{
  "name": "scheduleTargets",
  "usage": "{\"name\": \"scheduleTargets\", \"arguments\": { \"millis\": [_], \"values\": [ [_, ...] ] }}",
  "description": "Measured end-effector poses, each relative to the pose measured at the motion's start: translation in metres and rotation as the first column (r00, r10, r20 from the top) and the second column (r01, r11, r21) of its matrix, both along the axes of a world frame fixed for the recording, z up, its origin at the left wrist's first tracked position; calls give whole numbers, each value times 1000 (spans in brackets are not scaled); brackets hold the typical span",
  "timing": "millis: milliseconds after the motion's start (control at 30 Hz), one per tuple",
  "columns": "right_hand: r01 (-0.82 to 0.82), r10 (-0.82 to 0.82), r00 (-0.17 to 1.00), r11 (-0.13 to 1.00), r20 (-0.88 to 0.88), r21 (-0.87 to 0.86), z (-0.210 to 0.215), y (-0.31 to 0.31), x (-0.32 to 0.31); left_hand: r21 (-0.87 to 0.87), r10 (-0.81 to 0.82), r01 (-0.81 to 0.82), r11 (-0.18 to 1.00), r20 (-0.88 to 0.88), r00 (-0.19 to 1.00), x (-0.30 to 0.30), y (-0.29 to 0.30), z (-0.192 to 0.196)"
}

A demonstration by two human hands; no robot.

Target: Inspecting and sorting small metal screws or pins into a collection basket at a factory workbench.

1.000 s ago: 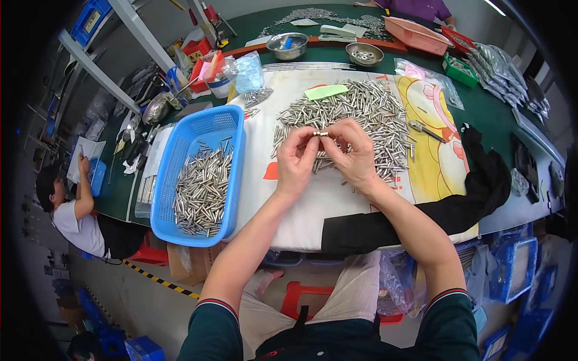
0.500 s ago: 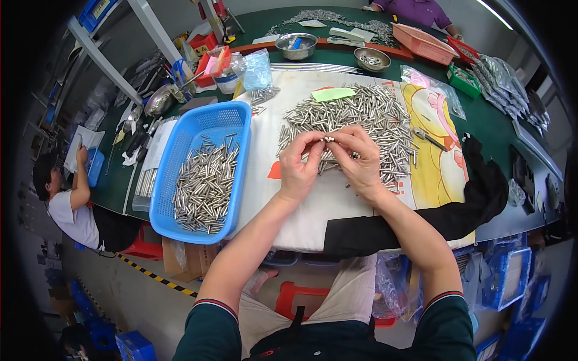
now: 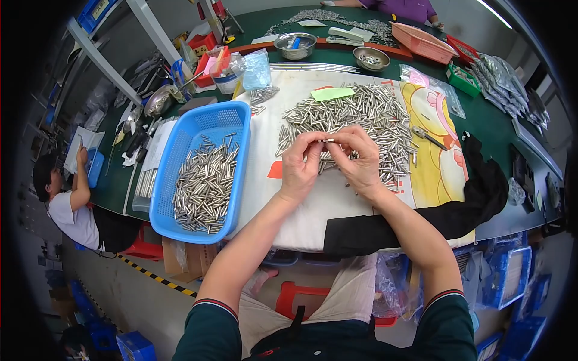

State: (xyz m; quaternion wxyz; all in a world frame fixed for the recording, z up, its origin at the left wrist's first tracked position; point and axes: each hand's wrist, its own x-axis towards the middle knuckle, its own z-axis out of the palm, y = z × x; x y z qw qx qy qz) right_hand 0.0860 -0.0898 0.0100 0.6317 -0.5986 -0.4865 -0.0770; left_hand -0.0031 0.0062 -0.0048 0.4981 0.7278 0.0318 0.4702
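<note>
My left hand (image 3: 301, 168) and right hand (image 3: 363, 168) met over the near part of the pile (image 3: 355, 114), thumbs and fingertips pinched on a few pins (image 3: 328, 141); their exact count I couldn't tell. The pile lay on the cloth (image 3: 337, 204), a green slip (image 3: 333, 94) on top. To its left stood the blue basket (image 3: 158, 198), holding more pins. 2 metal bowls (image 3: 295, 54) sat beyond.

Two foreground hands (image 3: 300, 165) (image 3: 363, 166), one blue pin basket (image 3: 186, 236)
</note>
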Motion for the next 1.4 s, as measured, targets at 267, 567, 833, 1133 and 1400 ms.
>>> {"name": "scheduleTargets", "arguments": {
  "millis": [267,567,833,1133,1400],
  "values": [
    [-112,74,964,984,-256,-137,0,-1,6,-339,-153,113,934,-93,984,-3,-4,5],
    [-247,56,813,935,-580,-255,8,-3,9,-582,-308,169,796,-149,939,-5,-1,9],
    [-331,71,736,905,-673,-267,11,-3,10,-742,-431,198,640,-134,892,-8,6,8],
    [-314,72,775,906,-627,-285,6,-2,14,-768,-469,216,603,-122,875,-9,6,9],
    [-246,38,848,911,-528,-330,4,-1,16,-766,-474,218,604,-126,871,-9,8,7]
  ]
}}
